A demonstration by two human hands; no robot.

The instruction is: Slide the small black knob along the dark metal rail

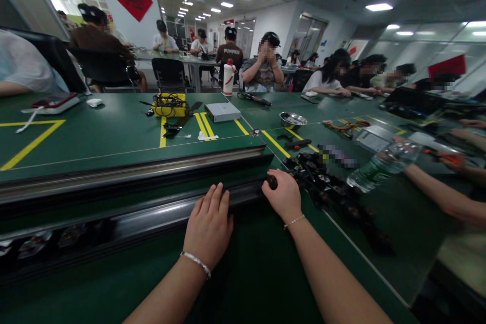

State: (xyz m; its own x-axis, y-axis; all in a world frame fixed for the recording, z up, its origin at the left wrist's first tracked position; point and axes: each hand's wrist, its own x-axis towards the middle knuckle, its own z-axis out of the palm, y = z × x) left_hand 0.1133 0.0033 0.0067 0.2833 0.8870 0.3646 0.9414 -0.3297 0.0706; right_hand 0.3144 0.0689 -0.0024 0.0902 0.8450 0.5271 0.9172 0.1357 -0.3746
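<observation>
A long black channel-shaped profile (152, 217) runs across the green table in front of me. My left hand (208, 225) rests flat on it, fingers stretched out and close together. At the profile's right end, my right hand (284, 195) pinches a small dark round part (272, 182) between thumb and fingers. Several dark parts with shiny faces (72, 235) sit inside the profile at the left. A second long profile (132, 168) lies behind the first. Just right of my right hand is a heap of small black parts (334, 187).
A clear plastic bottle (383, 164) stands tilted in view beside a co-worker's arm (440, 192) at the right. Farther back are a metal bowl (293, 120), a grey box (223, 112), a yellow basket with cables (169, 105) and a white bottle (228, 81). Other people sit around.
</observation>
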